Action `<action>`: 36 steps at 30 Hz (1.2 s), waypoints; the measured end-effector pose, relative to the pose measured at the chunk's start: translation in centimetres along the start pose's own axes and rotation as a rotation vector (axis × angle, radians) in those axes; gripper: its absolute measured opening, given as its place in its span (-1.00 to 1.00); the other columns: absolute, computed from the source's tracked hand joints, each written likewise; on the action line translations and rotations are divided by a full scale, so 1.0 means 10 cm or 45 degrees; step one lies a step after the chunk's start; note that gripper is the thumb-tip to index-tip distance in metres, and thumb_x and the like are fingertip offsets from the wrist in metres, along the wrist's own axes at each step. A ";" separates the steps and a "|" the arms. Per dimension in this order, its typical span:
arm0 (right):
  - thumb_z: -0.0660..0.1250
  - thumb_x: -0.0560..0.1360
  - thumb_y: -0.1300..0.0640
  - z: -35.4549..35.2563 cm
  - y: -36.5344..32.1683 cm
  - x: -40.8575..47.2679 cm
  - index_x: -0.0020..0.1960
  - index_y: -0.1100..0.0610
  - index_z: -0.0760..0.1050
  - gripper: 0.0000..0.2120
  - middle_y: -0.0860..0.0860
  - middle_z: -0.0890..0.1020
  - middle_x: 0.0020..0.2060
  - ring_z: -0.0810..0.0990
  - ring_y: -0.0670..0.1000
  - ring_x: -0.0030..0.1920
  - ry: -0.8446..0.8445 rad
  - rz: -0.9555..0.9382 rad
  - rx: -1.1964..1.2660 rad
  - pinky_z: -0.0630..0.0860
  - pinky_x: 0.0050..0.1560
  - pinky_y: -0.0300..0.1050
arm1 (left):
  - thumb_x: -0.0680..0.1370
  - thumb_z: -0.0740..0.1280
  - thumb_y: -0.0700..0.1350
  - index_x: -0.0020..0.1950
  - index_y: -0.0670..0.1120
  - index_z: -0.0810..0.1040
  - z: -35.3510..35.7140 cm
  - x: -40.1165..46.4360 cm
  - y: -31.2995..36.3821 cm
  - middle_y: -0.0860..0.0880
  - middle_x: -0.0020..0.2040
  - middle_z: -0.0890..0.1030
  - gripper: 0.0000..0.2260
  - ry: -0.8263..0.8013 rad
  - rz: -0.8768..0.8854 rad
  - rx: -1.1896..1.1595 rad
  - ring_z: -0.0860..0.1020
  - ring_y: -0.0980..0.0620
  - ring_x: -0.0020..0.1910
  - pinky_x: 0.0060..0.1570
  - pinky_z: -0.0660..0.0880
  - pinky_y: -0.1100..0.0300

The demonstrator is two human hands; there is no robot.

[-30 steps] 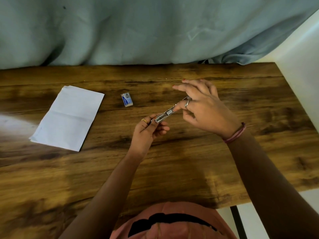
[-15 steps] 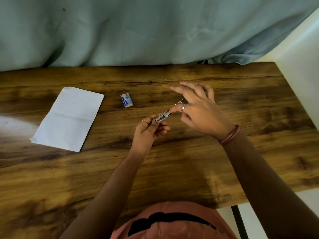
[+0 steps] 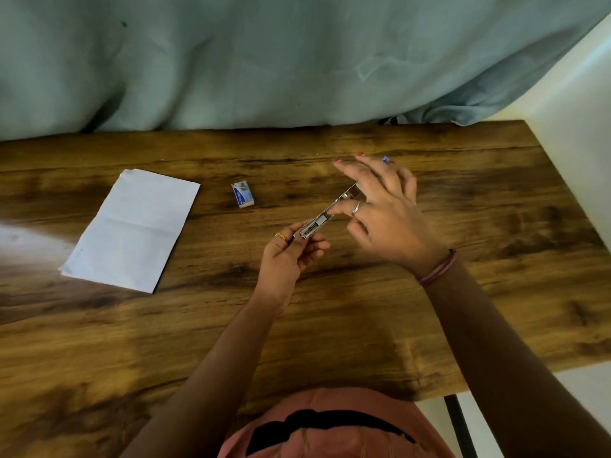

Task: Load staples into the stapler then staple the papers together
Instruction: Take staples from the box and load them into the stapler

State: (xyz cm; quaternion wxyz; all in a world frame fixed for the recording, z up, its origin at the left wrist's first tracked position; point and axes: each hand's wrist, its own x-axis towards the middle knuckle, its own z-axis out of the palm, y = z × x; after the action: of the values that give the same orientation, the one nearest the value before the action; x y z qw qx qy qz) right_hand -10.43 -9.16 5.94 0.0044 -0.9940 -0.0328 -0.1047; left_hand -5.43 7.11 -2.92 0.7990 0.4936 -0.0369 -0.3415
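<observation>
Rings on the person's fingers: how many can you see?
2: a gold ring on the left hand, a silver ring on the right hand. Others may be hidden.

The stapler (image 3: 325,213) is held above the table (image 3: 363,325) between the left hand (image 3: 291,256) and right hand (image 3: 386,213). Left of it lies the staple box (image 3: 243,194); further left, the papers (image 3: 132,229).
</observation>
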 end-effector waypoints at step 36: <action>0.36 0.39 0.20 0.06 0.19 -0.08 0.07 -0.04 0.58 -0.72 -0.03 0.53 0.25 0.40 0.06 0.29 0.558 0.151 0.067 0.16 0.14 0.01 | 0.66 0.09 -0.28 0.19 -0.16 0.51 0.11 0.03 -0.01 -0.07 -0.10 0.70 -0.76 0.025 -0.048 -0.200 0.66 0.07 -0.12 -0.14 0.58 0.29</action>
State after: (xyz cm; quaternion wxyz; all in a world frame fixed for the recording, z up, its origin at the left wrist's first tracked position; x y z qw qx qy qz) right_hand -10.96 -11.11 5.17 0.0434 -0.9472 0.0246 -0.3169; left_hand -5.69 6.07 -2.50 0.8290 0.4333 0.0072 -0.3534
